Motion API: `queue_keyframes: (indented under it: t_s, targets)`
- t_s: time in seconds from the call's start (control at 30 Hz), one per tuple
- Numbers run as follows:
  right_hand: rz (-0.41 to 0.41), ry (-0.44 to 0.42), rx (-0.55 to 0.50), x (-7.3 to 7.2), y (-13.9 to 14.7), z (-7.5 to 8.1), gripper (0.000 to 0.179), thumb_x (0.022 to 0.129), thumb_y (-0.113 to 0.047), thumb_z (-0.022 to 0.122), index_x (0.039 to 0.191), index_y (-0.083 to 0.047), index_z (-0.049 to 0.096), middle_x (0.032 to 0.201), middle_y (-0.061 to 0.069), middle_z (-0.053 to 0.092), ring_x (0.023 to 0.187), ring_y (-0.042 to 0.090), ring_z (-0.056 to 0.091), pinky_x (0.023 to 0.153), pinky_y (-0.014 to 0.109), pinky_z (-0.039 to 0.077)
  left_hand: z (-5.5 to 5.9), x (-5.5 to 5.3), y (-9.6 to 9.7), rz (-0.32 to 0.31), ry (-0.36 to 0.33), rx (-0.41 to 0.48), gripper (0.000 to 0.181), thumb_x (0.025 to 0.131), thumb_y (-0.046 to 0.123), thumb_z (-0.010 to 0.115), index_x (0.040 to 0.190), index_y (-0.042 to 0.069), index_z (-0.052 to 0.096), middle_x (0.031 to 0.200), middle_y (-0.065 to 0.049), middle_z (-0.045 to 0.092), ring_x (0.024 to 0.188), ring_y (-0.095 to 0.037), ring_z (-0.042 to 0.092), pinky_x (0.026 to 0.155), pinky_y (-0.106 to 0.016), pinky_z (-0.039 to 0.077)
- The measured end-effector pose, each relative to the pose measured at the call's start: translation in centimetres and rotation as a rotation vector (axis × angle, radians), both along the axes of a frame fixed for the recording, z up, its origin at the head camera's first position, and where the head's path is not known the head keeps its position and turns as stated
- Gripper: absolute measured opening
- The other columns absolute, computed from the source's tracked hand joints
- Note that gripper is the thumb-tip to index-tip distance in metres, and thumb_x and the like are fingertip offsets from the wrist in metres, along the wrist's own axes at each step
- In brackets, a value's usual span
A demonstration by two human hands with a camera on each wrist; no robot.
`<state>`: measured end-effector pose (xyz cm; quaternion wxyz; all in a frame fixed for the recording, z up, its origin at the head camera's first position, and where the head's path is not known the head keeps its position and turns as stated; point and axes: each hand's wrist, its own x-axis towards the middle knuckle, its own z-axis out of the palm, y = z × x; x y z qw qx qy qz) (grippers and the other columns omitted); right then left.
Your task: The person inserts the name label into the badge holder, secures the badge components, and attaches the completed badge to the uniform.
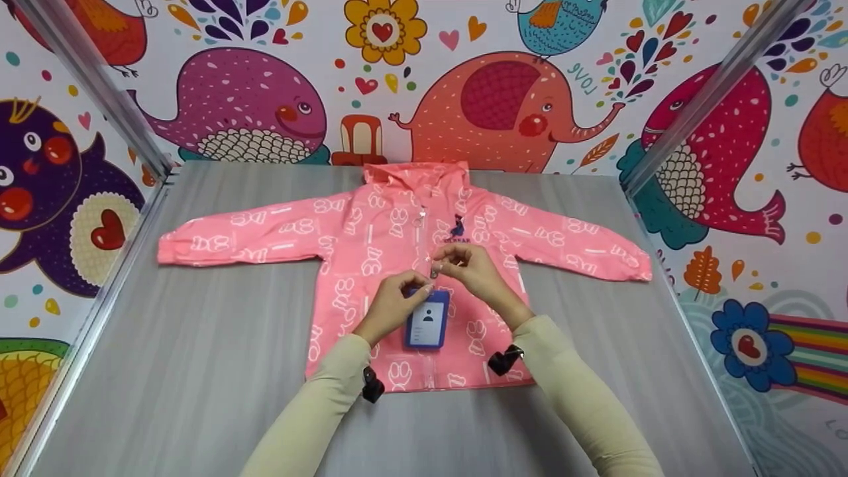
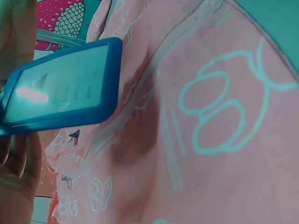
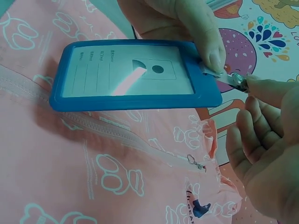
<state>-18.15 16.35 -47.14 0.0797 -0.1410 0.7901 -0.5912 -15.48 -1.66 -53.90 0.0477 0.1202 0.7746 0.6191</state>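
Observation:
Above a pink jacket hangs a blue-framed badge holder with a white card inside. My left hand pinches its top edge near the strap, thumb on the front, as the right wrist view shows. A metal clip on a short clear strap joins the holder's top. My right hand pinches this clip between thumb and finger. In the left wrist view the badge holder hides part of the left hand. The jacket lies flat, its front zipper fastened and its sleeves spread.
A grey wood-grain table bears the jacket. Metal posts and walls with cartoon animals enclose the back and sides. Black wrist cameras sit at both cuffs. A dark print marks the jacket's chest.

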Motion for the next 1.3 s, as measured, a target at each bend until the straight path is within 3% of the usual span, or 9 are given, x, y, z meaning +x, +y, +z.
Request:
queue_keyframes:
  t_s: [0.17, 0.53, 0.77, 0.93, 1.13, 1.3]
  targets:
    - [-0.033, 0.004, 0.009, 0.1, -0.1, 0.0, 0.018, 0.089, -0.004, 0.07, 0.102, 0.008, 0.067, 0.089, 0.007, 0.069, 0.073, 0.008, 0.058, 0.068, 0.02, 0.047, -0.2, -0.2, 0.2, 0.003, -0.003, 0.01, 0.015, 0.093, 0.014, 0.067, 0.1, 0.001, 0.072, 0.094, -0.011, 0.074, 0.078, -0.008, 0.062, 0.075, -0.023, 0.053]
    - [-0.042, 0.055, -0.057, -0.3, 0.0, -0.9, 0.019, 0.089, -0.001, 0.069, 0.103, 0.011, 0.063, 0.095, 0.023, 0.07, 0.077, 0.01, 0.062, 0.071, 0.023, 0.051, -0.6, -1.0, 1.1, 0.054, -0.06, 0.05, 0.016, 0.093, 0.017, 0.067, 0.1, 0.004, 0.073, 0.096, -0.012, 0.074, 0.08, -0.006, 0.062, 0.08, -0.024, 0.052]
    - [-0.135, 0.048, -0.094, -0.6, 0.2, -1.5, 0.021, 0.089, 0.0, 0.069, 0.108, 0.008, 0.066, 0.099, 0.029, 0.072, 0.076, 0.013, 0.068, 0.071, 0.027, 0.057, -0.5, -1.7, 2.0, 0.051, -0.052, 0.049, 0.017, 0.094, 0.017, 0.066, 0.102, 0.003, 0.073, 0.099, -0.013, 0.075, 0.084, -0.008, 0.064, 0.085, -0.028, 0.054]
    - [-0.183, 0.029, -0.16, -1.2, 0.8, -2.3, 0.024, 0.088, 0.002, 0.069, 0.11, 0.012, 0.066, 0.101, 0.032, 0.071, 0.077, 0.012, 0.071, 0.073, 0.034, 0.061, -0.6, -2.4, 2.6, 0.031, -0.028, 0.006, 0.018, 0.095, 0.016, 0.065, 0.104, 0.003, 0.073, 0.099, -0.014, 0.075, 0.082, -0.008, 0.063, 0.081, -0.026, 0.053]
    - [-0.24, 0.004, -0.236, -2.3, 1.5, -3.1, 0.024, 0.085, 0.008, 0.069, 0.107, 0.017, 0.065, 0.096, 0.031, 0.072, 0.074, 0.012, 0.073, 0.069, 0.027, 0.061, -0.5, -3.2, 3.1, 0.006, -0.032, -0.049, 0.022, 0.095, 0.017, 0.065, 0.11, 0.004, 0.073, 0.103, -0.014, 0.075, 0.089, -0.019, 0.068, 0.084, -0.031, 0.056]
    - [-0.25, -0.005, -0.228, -3.1, 1.9, -3.7, 0.023, 0.086, 0.007, 0.069, 0.105, 0.018, 0.065, 0.091, 0.025, 0.074, 0.072, 0.013, 0.073, 0.068, 0.025, 0.06, -0.7, -3.9, 3.4, -0.007, -0.056, -0.074, 0.022, 0.096, 0.016, 0.063, 0.112, 0.005, 0.073, 0.107, -0.012, 0.075, 0.096, -0.021, 0.069, 0.089, -0.031, 0.056]
